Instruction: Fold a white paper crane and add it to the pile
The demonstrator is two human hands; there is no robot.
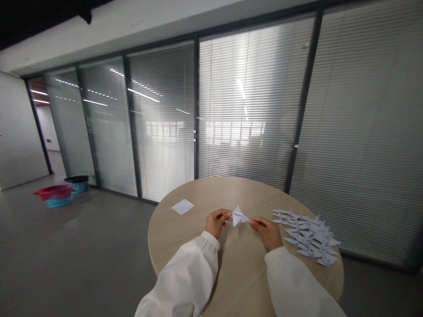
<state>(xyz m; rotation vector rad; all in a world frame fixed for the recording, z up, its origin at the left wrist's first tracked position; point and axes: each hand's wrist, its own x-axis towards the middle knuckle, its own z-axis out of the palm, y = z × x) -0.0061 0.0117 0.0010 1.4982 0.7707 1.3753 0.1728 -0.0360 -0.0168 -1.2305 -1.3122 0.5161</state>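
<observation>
A white folded paper crane [238, 216] is held a little above the round wooden table [231, 192], between my two hands. My left hand [218, 221] pinches its left side between thumb and fingers. On the other side, my right hand [267, 231] grips the right tip of the paper in the same way. Several finished-looking white paper cranes [310, 235] lie packed together at the table's right side, just beyond my right hand. To the left of my left hand, a flat white paper sheet [183, 206] rests on the tabletop.
Glass partitions with blinds [246, 105] stand close behind the table. On the grey floor at the left are a blue bin with a red liner [58, 197] and a blue bin with a black liner [79, 184]. An open doorway [49, 127] lies farther back.
</observation>
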